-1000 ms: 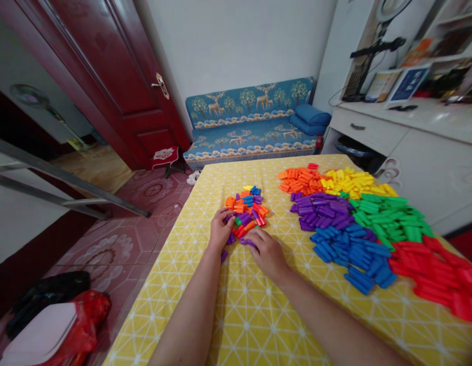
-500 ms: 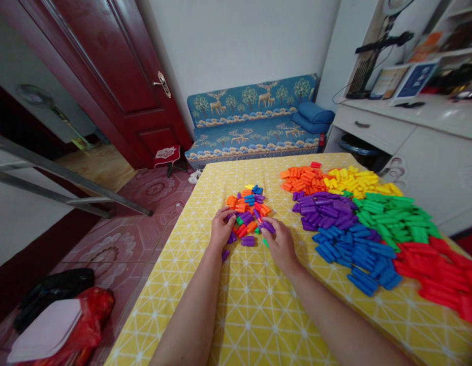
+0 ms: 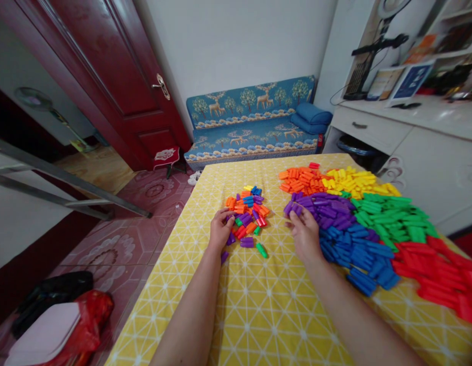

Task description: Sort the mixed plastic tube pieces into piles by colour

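Observation:
On the left of the yellow patterned tablecloth (image 3: 251,305) lies a small mixed pile (image 3: 245,208) of short, tube-like plastic pieces in orange, purple, blue, red, green and yellow. My left hand (image 3: 219,231) rests at this pile's left edge, thumb and forefinger apart around a purple piece; a firm grip does not show. At the near-left edge of the large purple pile (image 3: 327,208), my right hand (image 3: 306,234) pinches purple pieces (image 3: 292,209) between thumb and fingers. A green piece (image 3: 261,250) and a purple pair (image 3: 247,242) lie just in front of the mixed pile.
Single-colour piles stand on the right: orange (image 3: 301,180), yellow (image 3: 359,183), green (image 3: 391,216), blue (image 3: 357,254) and red (image 3: 437,274). Past the table are a blue patterned sofa (image 3: 243,122) and a white cabinet (image 3: 422,142). A metal frame (image 3: 75,183) stands at left.
My right hand has moved right, from the mixed pile to the purple pile, with purple pieces in its fingers. The green piece now shows fully. My left hand has barely moved.

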Demonstrator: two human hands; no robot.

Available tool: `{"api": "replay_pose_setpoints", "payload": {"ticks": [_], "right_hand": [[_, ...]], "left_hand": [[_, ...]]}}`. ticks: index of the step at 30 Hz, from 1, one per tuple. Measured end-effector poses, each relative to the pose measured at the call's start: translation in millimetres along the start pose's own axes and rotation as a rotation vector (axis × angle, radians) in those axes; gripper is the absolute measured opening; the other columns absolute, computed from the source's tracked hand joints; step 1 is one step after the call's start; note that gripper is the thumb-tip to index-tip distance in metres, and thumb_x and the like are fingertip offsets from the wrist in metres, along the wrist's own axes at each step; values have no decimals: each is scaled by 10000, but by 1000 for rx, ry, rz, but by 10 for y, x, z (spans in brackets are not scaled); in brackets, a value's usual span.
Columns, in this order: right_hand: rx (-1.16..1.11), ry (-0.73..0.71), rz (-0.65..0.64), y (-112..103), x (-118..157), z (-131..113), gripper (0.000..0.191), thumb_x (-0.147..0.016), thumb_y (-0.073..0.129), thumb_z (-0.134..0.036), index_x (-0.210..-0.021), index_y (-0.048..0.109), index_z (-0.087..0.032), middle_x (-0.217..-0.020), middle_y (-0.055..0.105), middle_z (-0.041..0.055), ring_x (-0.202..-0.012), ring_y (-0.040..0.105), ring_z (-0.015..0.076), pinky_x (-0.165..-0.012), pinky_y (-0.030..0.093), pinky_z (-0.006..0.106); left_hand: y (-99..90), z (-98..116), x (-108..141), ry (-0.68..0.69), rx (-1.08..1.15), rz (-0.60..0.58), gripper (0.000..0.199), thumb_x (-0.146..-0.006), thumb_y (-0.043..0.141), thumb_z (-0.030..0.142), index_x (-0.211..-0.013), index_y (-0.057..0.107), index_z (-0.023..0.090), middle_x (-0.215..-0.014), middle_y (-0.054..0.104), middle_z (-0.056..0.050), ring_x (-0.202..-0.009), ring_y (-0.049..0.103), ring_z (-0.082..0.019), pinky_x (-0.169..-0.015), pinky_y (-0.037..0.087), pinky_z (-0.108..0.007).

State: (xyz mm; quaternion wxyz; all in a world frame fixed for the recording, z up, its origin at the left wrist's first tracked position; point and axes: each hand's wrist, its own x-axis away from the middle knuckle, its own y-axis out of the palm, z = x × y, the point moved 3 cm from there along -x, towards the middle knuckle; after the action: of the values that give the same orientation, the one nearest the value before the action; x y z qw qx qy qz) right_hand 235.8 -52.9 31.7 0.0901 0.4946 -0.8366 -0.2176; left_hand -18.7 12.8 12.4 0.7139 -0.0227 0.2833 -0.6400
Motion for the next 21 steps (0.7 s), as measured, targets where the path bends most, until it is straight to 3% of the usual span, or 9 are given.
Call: {"api": "replay_pose_setpoints", "payload": {"ticks": [3, 6, 13, 17, 21], "right_hand": [[-217, -67, 76, -6, -39, -122, 341, -689, 761, -325, -946, 582, -191, -1007, 682, 52, -932, 671, 155, -803, 531, 293], [-323, -77, 164, -47, -85, -230, 278, -740, 726, -336, -878, 540, -184, -975, 702, 76, -972, 680, 170, -919, 503, 349], [-398, 3, 245, -164, -174, -244, 108, -881, 529, -304, -909, 533, -200, -1077, 673, 65, -1016, 672, 163, -1002, 465, 406], [-420, 55, 268, -215, -212, -237, 151, -902, 445, -300, -950, 569, -228, -1287, 572, 48, -1106, 626, 149, -1047, 432, 402], [-418, 56, 208, -222, -240, -270, 201, -909, 393, -311, -948, 577, -241, -1335, 548, 44, -1158, 592, 147, -1018, 460, 388]], "left_hand": [[-4, 9, 0, -2, -10, -7, 192, -793, 607, 231, -938, 732, 206, -1150, 618, -81, -1112, 582, -212, -1022, 433, -397], [-8, 19, 2, -3, -16, -8, 193, -792, 610, 234, -939, 733, 210, -1150, 619, -79, -1111, 583, -215, -1029, 427, -405], [-6, 23, 3, 4, -21, -14, 198, -796, 605, 233, -944, 734, 207, -1152, 619, -81, -1105, 586, -214, -1019, 433, -399], [-1, 14, 2, 8, -22, -8, 199, -796, 604, 232, -943, 733, 198, -1148, 618, -85, -1100, 587, -216, -1015, 434, -401], [5, 6, 2, 0, -11, -7, 193, -794, 607, 229, -938, 732, 200, -1149, 616, -85, -1101, 587, -215, -1011, 439, -399]]}}
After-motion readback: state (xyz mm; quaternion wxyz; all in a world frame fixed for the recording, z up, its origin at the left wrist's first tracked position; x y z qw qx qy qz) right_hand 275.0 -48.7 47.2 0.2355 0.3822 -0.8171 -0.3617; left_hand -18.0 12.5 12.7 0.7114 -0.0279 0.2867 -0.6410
